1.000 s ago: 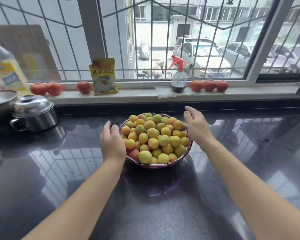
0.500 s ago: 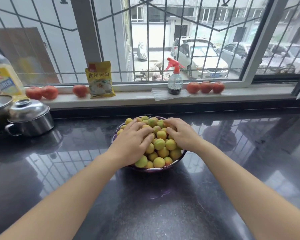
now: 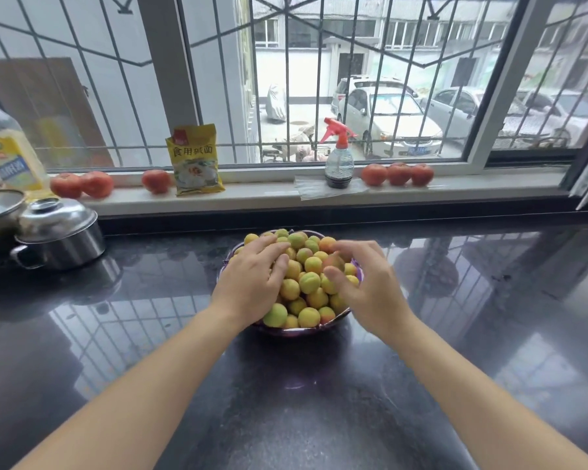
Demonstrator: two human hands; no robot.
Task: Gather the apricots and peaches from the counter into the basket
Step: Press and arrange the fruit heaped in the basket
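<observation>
While the counter [image 3: 116, 334] lay dark and glossy around it, the basket [image 3: 296, 331] stood near the middle, heaped above its rim with apricots and peaches [image 3: 309, 282], and no loose fruit showed on the bare stone. Farthest left stood a steel pot [image 3: 60, 234] with its lid on, well apart from the basket. Next came the left hand [image 3: 252, 278], resting palm-down on the left side of the heap, its fingers fairly straight and spread over the fruit, pressing on it but closing round nothing. Across the pile, the right hand [image 3: 367, 283] hovered at the right side of the heap with fingers loosely curved and apart; one reddish fruit sat close by its fingertips, but whether they touched it I could not tell, and it gripped nothing plainly. The fruit looked small, round and smooth-skinned, so each piece would probably be light, apt to roll, and soft enough to bruise under a hard squeeze. Piled that high, the top layer seemed likely to slide off at a nudge. The full basket was probably heavy, and best taken with both hands under the rim at opposite sides, not by the fruit. On the sill behind, tomatoes [image 3: 398, 174] sat near a spray bottle [image 3: 338, 157].
</observation>
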